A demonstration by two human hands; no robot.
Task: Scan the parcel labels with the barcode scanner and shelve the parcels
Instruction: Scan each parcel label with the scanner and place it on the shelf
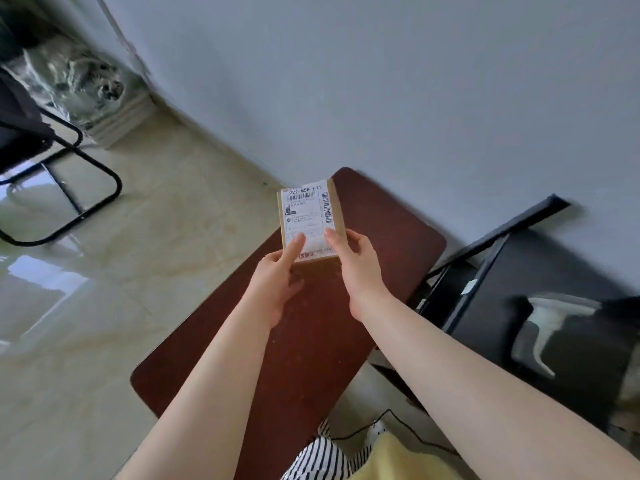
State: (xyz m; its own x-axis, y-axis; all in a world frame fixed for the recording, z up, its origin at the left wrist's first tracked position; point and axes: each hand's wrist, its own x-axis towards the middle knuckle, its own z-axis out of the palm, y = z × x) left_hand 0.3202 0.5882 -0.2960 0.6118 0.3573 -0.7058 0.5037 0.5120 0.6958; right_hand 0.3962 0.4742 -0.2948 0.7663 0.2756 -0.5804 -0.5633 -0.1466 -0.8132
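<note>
A small brown cardboard parcel [309, 220] with a white shipping label and barcodes facing up is held over the far end of a dark red-brown table [381, 237]. My left hand [277, 278] grips its near left corner, thumb on the label. My right hand [356, 261] grips its near right edge, thumb on top. A white barcode scanner [550, 327] lies blurred on a black surface at the right, apart from both hands.
A black shelf frame [491, 244] stands right of the table against the grey wall. A black metal chair [62, 174] and a plastic-wrapped bundle [86, 84] are on the glossy tiled floor at the left. A thin black cable [391, 420] runs near the bottom.
</note>
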